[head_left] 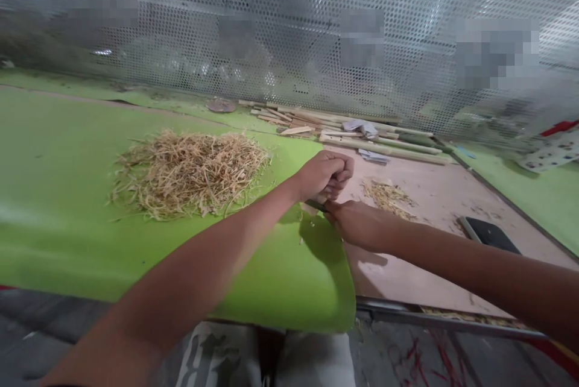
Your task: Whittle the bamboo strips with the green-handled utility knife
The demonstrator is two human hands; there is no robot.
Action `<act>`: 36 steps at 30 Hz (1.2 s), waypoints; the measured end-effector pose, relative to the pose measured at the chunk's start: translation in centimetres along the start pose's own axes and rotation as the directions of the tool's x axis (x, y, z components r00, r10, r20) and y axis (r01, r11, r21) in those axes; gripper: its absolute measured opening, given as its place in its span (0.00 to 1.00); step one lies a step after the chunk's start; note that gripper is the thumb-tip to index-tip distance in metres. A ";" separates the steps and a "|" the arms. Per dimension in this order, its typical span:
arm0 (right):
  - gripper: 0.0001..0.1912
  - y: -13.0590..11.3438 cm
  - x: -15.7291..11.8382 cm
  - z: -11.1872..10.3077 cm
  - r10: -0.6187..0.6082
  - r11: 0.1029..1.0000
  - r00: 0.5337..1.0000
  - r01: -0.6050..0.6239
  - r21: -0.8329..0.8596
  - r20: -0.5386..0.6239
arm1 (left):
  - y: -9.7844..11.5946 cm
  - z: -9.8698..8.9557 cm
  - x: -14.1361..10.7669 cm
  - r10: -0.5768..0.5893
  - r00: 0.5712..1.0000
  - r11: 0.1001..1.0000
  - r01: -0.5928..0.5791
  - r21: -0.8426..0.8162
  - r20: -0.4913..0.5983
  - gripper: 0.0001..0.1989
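Observation:
My left hand is closed in a fist above the right edge of a green mat. Whatever its fingers hold is hidden. Just below and to the right, my right hand is closed too, close against the left. From its finger side a dark, narrow blade-like tool sticks out to the left, beneath my left wrist. A few pale bits lie on the mat under the hands. Left of them, a loose pile of thin, tan, root-like strands rests on the mat.
Long wooden strips and crumpled grey paper lie along the back. Small tan scraps and a dark phone-like object are on the pinkish board at right. A perforated metal sheet stands behind the table.

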State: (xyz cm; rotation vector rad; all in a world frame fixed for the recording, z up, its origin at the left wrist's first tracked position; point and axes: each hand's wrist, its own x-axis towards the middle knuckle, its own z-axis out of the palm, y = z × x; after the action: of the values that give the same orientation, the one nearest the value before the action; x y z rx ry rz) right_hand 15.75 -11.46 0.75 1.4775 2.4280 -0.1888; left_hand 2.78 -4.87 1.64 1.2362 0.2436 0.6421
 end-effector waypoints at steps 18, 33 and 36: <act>0.13 -0.6 1.1 -0.2 -0.115 0.990 0.993 0.118 -0.083 0.034 | 0.4 -0.3 -0.1 0.021 0.999 1.000 -0.021 -0.011 -0.039 0.12; 0.18 2.2 -1.4 -4.3 0.439 0.725 0.872 -0.201 0.659 -0.217 | 3.4 -1.3 -0.3 0.235 0.755 0.885 -0.427 -0.186 -0.613 0.05; 0.16 0.3 -0.4 -4.4 0.393 0.618 0.881 -0.041 0.785 -0.263 | 3.7 -0.3 -0.5 0.235 0.720 0.857 -0.470 -0.210 -0.652 0.04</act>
State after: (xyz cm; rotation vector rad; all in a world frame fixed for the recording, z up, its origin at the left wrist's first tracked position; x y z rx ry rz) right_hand 15.45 -10.53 5.05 2.3787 2.5627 -1.0786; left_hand 1.07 -4.25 4.92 0.6768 0.4017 1.3746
